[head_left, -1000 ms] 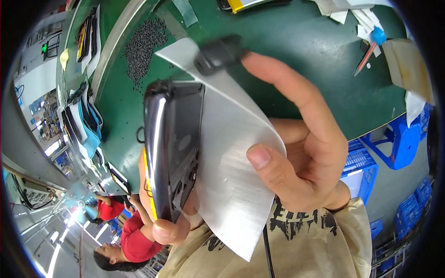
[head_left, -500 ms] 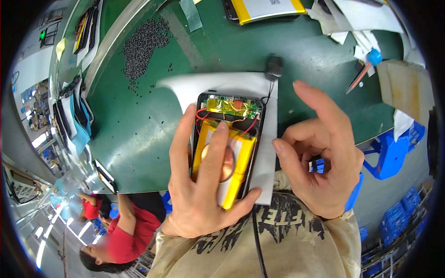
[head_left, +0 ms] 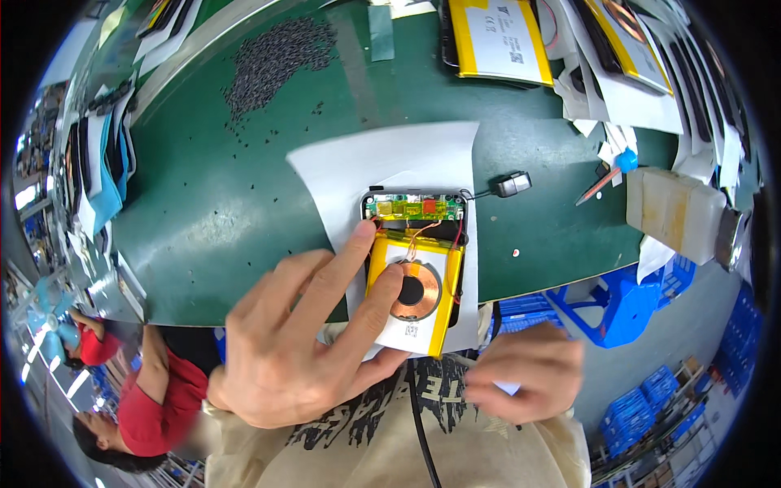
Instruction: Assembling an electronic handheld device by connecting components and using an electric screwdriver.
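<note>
An open, black-cased rectangular electronic device [head_left: 431,248] lies on a curling white sheet [head_left: 358,163] at the middle of the near edge of the green tabletop [head_left: 203,203], its lower end seeming to jut past that edge. A narrow green circuit board with yellow tape [head_left: 411,209] fills its far end; below lies a flat white battery with yellow borders [head_left: 423,330], bearing a round copper coil [head_left: 429,293].

The left hand [head_left: 281,350] has its fingers spread over the device, one fingertip at the case's left side, another on the coil's left rim; it hides the lower left of the case. The right hand [head_left: 529,374], smeared by motion, is off the tabletop, just beyond the near edge, fingers curled. A pale patch shows by its fingertips, possibly something pinched, but I cannot tell.

A small black plug [head_left: 512,185] on a cord lies beside the device's far right corner. Tiny black screw-like pieces [head_left: 281,61] are heaped toward the far left corner. Another yellow-bordered white battery [head_left: 503,41] at the far edge is cut off by the frame.
</note>
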A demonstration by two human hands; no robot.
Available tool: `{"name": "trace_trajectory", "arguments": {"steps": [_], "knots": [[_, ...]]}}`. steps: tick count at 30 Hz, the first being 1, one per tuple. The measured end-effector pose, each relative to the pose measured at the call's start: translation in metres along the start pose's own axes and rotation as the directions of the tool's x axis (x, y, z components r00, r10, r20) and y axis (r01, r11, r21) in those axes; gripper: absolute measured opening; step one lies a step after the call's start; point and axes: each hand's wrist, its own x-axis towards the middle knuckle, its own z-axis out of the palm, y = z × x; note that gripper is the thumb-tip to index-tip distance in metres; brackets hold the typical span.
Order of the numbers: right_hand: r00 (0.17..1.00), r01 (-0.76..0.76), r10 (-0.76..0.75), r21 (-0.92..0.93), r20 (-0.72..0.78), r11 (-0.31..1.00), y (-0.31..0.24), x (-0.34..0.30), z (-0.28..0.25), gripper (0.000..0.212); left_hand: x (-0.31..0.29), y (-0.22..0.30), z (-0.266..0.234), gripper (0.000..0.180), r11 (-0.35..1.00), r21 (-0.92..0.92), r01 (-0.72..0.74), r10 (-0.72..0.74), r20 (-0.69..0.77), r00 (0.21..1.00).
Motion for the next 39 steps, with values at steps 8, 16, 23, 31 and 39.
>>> {"name": "trace_trajectory", "arguments": {"steps": [8,16,23,31,39], "knots": [[0.984,-0.109,0.164,-0.508,0.065,0.854,0.062,-0.02,0.076,0.022,0.038,-0.038,-0.032,0.016,0.985,-0.154,-0.074,0.071,-0.025,0.997],[0.958,-0.281,0.279,-0.35,-0.057,0.893,0.103,-0.006,0.115,0.032,0.078,-0.079,0.014,0.026,0.971,-0.198,-0.131,0.06,-0.33,0.942],[0.849,-0.513,0.471,-0.16,-0.238,0.844,0.118,-0.067,0.099,0.041,0.022,-0.069,0.025,0.02,0.779,0.082,-0.621,0.601,-0.381,0.703],[0.567,-0.17,-0.349,-0.521,-0.746,0.837,0.08,-0.111,0.037,0.066,0.005,-0.061,0.043,0.044,0.924,-0.032,-0.381,0.34,-0.387,0.857],[0.166,0.589,-0.491,-0.313,-0.855,0.745,-0.044,-0.045,-0.025,0.057,0.011,-0.068,0.056,0.055,0.918,-0.135,-0.372,0.299,-0.377,0.876]]}}
